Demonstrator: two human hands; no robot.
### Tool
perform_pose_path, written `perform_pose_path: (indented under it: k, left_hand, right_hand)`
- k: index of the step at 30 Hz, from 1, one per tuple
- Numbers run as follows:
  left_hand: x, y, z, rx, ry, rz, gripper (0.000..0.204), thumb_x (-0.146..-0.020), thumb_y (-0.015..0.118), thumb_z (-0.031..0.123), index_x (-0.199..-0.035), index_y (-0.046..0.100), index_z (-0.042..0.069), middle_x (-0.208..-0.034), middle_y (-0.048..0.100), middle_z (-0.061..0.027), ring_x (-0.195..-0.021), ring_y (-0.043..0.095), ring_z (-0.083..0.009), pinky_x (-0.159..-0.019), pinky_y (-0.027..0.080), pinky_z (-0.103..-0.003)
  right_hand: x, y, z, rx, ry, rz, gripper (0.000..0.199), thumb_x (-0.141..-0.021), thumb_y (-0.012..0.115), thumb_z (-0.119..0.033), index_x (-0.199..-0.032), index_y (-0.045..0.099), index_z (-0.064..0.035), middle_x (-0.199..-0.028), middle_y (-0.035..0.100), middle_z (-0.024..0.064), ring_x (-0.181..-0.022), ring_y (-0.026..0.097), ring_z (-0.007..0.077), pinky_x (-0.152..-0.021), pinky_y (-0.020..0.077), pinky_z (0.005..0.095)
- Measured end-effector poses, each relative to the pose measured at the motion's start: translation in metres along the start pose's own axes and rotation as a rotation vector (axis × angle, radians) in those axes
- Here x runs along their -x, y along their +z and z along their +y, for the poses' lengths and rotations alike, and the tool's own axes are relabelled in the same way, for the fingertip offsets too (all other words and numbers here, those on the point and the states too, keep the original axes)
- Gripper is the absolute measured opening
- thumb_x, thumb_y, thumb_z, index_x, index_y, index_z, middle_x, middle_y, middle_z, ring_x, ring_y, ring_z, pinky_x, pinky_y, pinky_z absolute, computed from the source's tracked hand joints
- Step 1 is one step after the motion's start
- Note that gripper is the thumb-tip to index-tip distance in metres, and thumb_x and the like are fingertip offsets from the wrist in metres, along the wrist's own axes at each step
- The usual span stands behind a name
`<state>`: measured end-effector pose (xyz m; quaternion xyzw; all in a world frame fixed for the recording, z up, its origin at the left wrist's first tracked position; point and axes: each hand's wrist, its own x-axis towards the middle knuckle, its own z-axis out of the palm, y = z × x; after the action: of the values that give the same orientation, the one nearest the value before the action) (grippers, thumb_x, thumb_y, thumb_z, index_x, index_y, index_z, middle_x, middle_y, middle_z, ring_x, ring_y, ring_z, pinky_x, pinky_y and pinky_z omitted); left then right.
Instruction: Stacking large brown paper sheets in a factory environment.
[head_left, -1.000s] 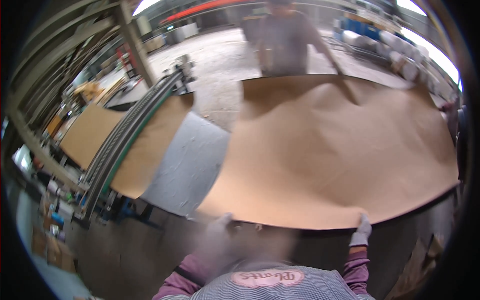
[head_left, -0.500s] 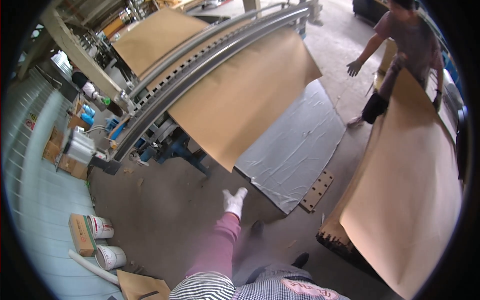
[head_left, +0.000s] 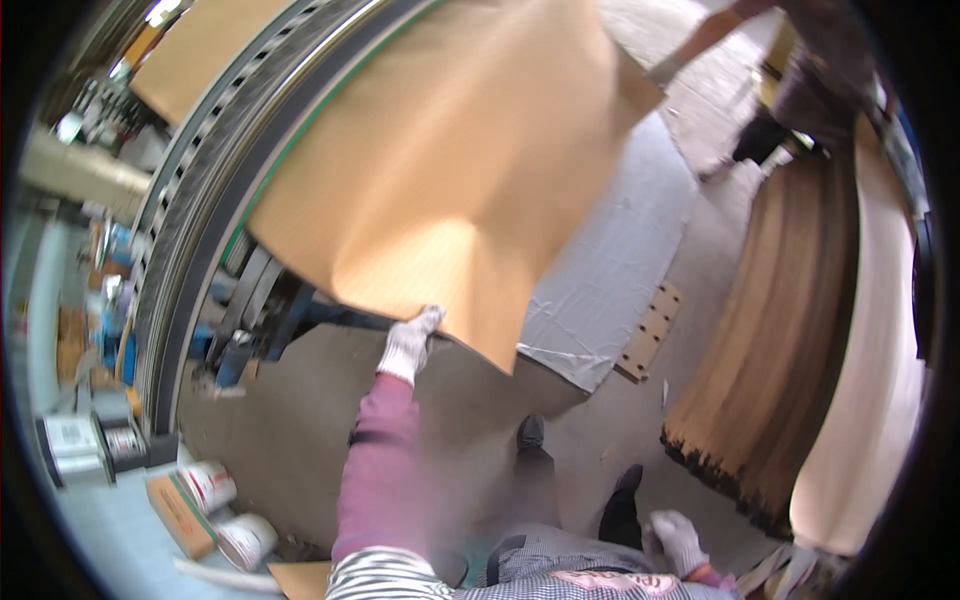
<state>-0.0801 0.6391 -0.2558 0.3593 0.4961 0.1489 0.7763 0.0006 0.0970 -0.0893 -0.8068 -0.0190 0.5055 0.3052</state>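
Observation:
My left hand point(head_left: 408, 345), in a white knit glove, grips the near edge of a large tan wood veneer sheet point(head_left: 400, 200). The sheet bulges and creases above my fingers, and one corner droops to the right of them. From under a long machine beam point(head_left: 222, 150), the sheet reaches out over a low stack with a silver-grey cover point(head_left: 610, 270). A co-worker's hand point(head_left: 662, 72) is at the sheet's far right corner. My right hand point(head_left: 676, 540), also gloved, hangs low by my apron with fingers loosely bent, and nothing shows in it.
At right stands a tall stack of brown veneer point(head_left: 770, 340) with ragged dark edges, a pale sheet point(head_left: 870, 380) curling along its outer side. A perforated board point(head_left: 648, 335) juts from under the covered stack. White buckets point(head_left: 245, 540) and a carton point(head_left: 182, 515) stand at lower left.
My left hand has reached the sheet's near edge and closed on it, and the sheet now buckles. My right hand has come into view. The co-worker has reached across to the sheet's far corner.

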Motion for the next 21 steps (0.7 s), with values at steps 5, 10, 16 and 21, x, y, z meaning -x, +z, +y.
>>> perform_pose_path:
  k: [5,10,16,21]
  left_hand:
    - [0.123,0.093,0.076,0.157,0.082,-0.448,0.040,-0.094,0.052,0.028,-0.121,0.046,0.000,-0.109,0.060,-0.0148,-0.095,0.064,-0.0274,-0.077,0.057,-0.046]
    - [0.237,0.162,0.147,0.236,0.374,-0.347,0.065,-0.085,0.063,0.033,-0.132,0.035,-0.001,-0.126,0.049,-0.0167,-0.109,0.055,-0.0299,-0.085,0.052,-0.043]
    - [0.318,0.163,0.172,0.287,0.479,-0.517,0.071,-0.085,0.055,0.044,-0.140,0.029,0.008,-0.139,0.038,-0.0133,-0.125,0.040,-0.0296,-0.100,0.038,-0.047]
    - [0.379,0.188,0.139,0.346,0.402,-0.577,0.057,-0.085,0.058,0.030,-0.132,0.039,0.004,-0.132,0.046,-0.0156,-0.117,0.049,-0.0299,-0.093,0.047,-0.047]
  right_hand:
    - [-0.049,0.024,-0.055,-0.254,0.073,-0.275,0.045,-0.085,0.060,-0.025,-0.120,0.054,0.0022,-0.103,0.063,0.0079,-0.083,0.059,0.0139,-0.074,0.0481,0.0265]
    - [-0.056,0.024,-0.086,-0.407,-0.318,-0.247,0.047,-0.089,0.055,-0.026,-0.128,0.047,-0.0002,-0.110,0.060,0.0064,-0.089,0.058,0.0129,-0.078,0.0480,0.0276]
    - [-0.028,-0.068,-0.101,-0.811,-0.610,-0.245,0.045,-0.091,0.052,-0.024,-0.129,0.045,-0.0006,-0.114,0.059,0.0068,-0.093,0.056,0.0130,-0.081,0.0475,0.0282]
    - [0.006,-0.121,-0.132,-1.093,-0.912,-0.238,0.044,-0.093,0.050,-0.023,-0.130,0.043,-0.0010,-0.118,0.057,0.0071,-0.096,0.055,0.0130,-0.083,0.0471,0.0287]
